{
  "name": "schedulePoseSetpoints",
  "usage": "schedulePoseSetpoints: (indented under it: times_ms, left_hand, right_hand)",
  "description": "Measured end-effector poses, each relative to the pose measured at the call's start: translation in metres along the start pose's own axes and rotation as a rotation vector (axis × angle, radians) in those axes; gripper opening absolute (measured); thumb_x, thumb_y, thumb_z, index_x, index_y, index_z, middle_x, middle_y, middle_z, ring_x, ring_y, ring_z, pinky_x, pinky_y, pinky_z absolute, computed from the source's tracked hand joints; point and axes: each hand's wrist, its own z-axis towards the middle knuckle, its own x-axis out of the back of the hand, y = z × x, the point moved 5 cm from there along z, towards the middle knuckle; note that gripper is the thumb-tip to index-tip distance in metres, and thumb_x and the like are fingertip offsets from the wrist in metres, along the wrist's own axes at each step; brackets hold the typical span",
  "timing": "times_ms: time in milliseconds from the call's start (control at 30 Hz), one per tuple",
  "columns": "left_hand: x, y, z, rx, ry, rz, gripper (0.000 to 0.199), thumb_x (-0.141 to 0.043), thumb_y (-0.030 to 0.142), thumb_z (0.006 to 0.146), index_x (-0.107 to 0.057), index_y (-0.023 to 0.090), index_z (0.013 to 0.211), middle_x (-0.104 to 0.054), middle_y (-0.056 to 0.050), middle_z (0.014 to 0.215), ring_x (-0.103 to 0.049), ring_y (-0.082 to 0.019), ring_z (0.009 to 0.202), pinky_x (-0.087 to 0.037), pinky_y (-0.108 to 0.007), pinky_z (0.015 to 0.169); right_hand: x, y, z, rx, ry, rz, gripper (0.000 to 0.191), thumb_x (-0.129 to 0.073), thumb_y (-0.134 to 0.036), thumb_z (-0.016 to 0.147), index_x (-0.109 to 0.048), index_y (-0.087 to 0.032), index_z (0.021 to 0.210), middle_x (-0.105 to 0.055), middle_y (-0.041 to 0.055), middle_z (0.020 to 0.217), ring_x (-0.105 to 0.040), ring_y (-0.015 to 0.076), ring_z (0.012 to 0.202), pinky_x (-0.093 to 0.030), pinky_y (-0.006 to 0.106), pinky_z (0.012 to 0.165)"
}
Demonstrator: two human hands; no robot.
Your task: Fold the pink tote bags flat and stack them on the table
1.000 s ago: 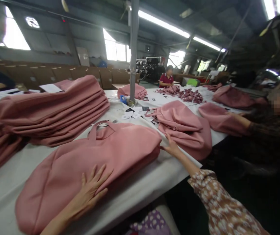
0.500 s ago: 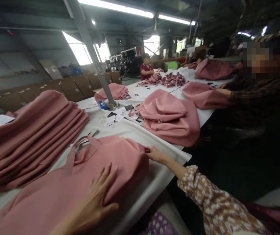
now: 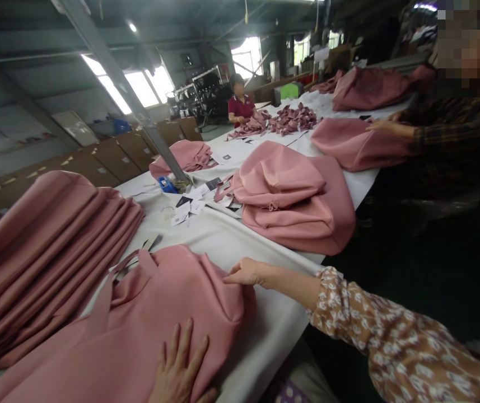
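Bunches pink bag (image 3: 164, 302) further now | pinches end with right hand (image 3: 248, 272), lays left hand (image 3: 177, 374) flat | likely soft, light; grip end

The left hand (image 3: 180, 366) is at the bottom edge, palm down and flat, its fingers spread and pointing away from the wearer; its wrist is out of frame. The right arm reaches in from the lower right, in a brown sleeve (image 3: 395, 327) with white flowers, gathered at the cuff. The bare right forearm (image 3: 296, 285) extends leftward to the right hand (image 3: 246, 272), its fingertips drawn together in a pinch.
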Motion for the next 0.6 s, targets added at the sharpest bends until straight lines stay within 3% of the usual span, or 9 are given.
schedulePoseSetpoints:
  times_ms: [67, 200, 367, 467, 600]
  left_hand:
    - [0.001, 0.0, -0.001, -0.001, -0.003, 0.004, 0.09, -0.071, 0.056, 0.066, -0.039, 0.022, 0.143, -0.023, -0.032, 0.149, -0.023, -0.056, 0.133, -0.04, -0.068, 0.089]
    - [0.0, -0.001, 0.0, 0.026, -0.137, 0.001, 0.079, -0.069, 0.057, 0.07, -0.046, 0.025, 0.139, -0.037, -0.028, 0.144, -0.03, -0.053, 0.132, -0.039, -0.065, 0.094]
    - [-0.001, -0.002, 0.008, 0.063, -0.189, -0.005, 0.075, -0.067, 0.058, 0.073, -0.045, 0.029, 0.139, -0.039, -0.027, 0.143, -0.034, -0.053, 0.129, -0.039, -0.067, 0.092]
    - [-0.003, -0.002, 0.01, 0.077, -0.194, -0.032, 0.076, -0.067, 0.059, 0.073, -0.043, 0.032, 0.139, -0.039, -0.025, 0.144, -0.033, -0.052, 0.13, -0.038, -0.069, 0.092]
    - [-0.004, -0.002, 0.008, 0.083, -0.164, -0.069, 0.079, -0.066, 0.058, 0.073, -0.036, 0.033, 0.143, -0.033, -0.025, 0.148, -0.028, -0.051, 0.133, -0.037, -0.068, 0.094]
  right_hand:
    - [-0.002, -0.003, -0.002, 0.042, 0.089, -0.056, 0.019, -0.07, -0.032, 0.068, -0.066, -0.015, 0.06, -0.054, -0.0025, 0.051, -0.047, 0.0116, 0.055, -0.031, 0.023, 0.052]
    - [0.007, -0.002, 0.0, 0.16, 0.303, -0.134, 0.02, -0.065, -0.022, 0.067, -0.06, -0.017, 0.049, -0.044, -0.004, 0.043, -0.044, 0.0121, 0.056, -0.025, 0.026, 0.053]
    - [0.033, 0.032, 0.015, 0.116, 0.547, -0.045, 0.035, -0.058, -0.034, 0.081, -0.053, -0.017, 0.051, -0.045, -0.0045, 0.049, -0.047, 0.0129, 0.057, -0.03, 0.026, 0.056]
    - [0.049, 0.047, 0.023, 0.028, 0.56, 0.06, 0.04, -0.053, -0.048, 0.087, -0.054, -0.017, 0.063, -0.051, -0.0044, 0.057, -0.05, 0.0119, 0.056, -0.039, 0.025, 0.057]
    - [0.06, 0.031, 0.033, -0.055, 0.45, 0.155, 0.051, -0.039, -0.063, 0.088, -0.061, -0.016, 0.091, -0.063, 0.0037, 0.071, -0.057, 0.0138, 0.059, -0.046, 0.027, 0.056]
